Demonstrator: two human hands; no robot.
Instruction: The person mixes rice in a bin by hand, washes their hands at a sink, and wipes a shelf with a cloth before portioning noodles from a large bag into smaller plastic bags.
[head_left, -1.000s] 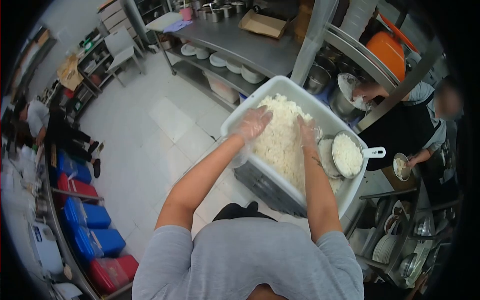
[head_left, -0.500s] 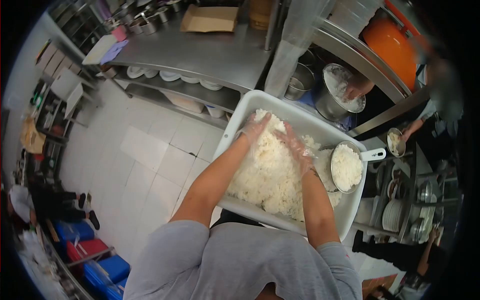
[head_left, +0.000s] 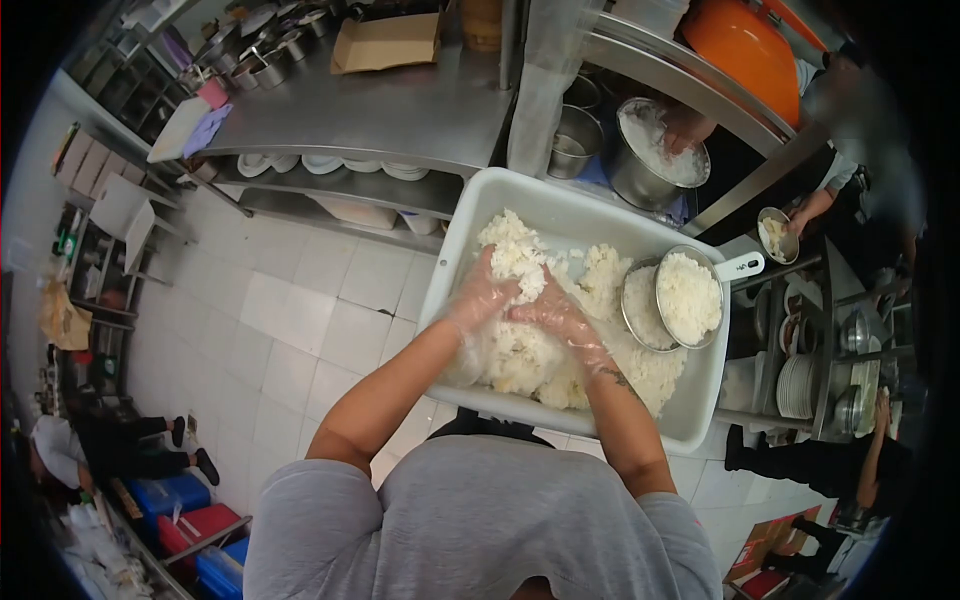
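A white plastic tub (head_left: 460, 222) holds loose white rice (head_left: 652, 368). Both hands wear clear plastic gloves and are in the rice, close together in the tub's left half. My left hand (head_left: 484, 296) is curved against a clump of rice. My right hand (head_left: 560, 318) reaches in from the other side, its fingers bent round the same clump. Rice rises between and beyond the fingertips. At the tub's right side a white-handled strainer (head_left: 740, 267) full of rice rests over a metal bowl (head_left: 632, 318) that also holds rice.
Behind the tub are a steel table (head_left: 400, 110) with a cardboard tray (head_left: 385, 44), a metal pot (head_left: 660, 170) with another person's hand in it, and an orange container (head_left: 740, 55). At right, a person's hand (head_left: 812, 210) holds a small bowl (head_left: 777, 236); plates (head_left: 796, 386) stand below.
Both hands have drawn back towards my body and closer together, gathering rice between them. Some of the tub floor now shows behind the rice. The whole view has shifted slightly.
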